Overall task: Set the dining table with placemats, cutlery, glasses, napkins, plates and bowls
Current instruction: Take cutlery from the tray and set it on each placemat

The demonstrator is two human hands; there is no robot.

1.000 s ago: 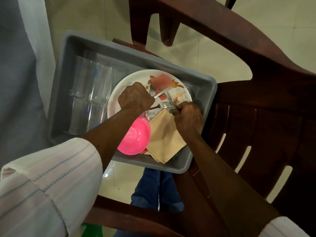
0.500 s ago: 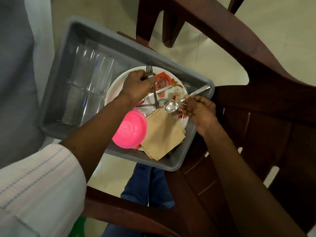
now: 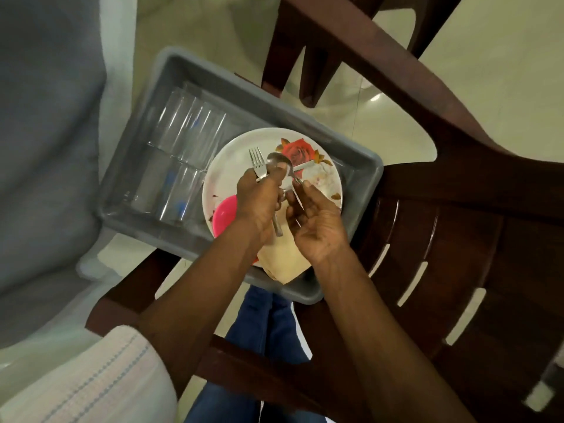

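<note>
Spoon [image 3: 278, 163] now beside fork [image 3: 257, 160] in left hand's [image 3: 259, 199] grip (right hand's [image 3: 317, 222] pinch on spoon), over tub [image 3: 171, 71] of glasses [image 3: 189, 132], plate [image 3: 229, 166], bowl [image 3: 224, 215].

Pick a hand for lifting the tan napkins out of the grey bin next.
Right, probably: the left hand grips the fork and spoon, while the right hand hangs over the napkins with little or nothing in its fingers.

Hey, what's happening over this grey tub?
A person is gathering cutlery above a grey tub on a dark chair. The left hand grips a fork, and the right hand pinches a spoon by its handle beside it. Glasses, a flowered plate, a pink bowl and beige napkins lie in the tub.
</note>
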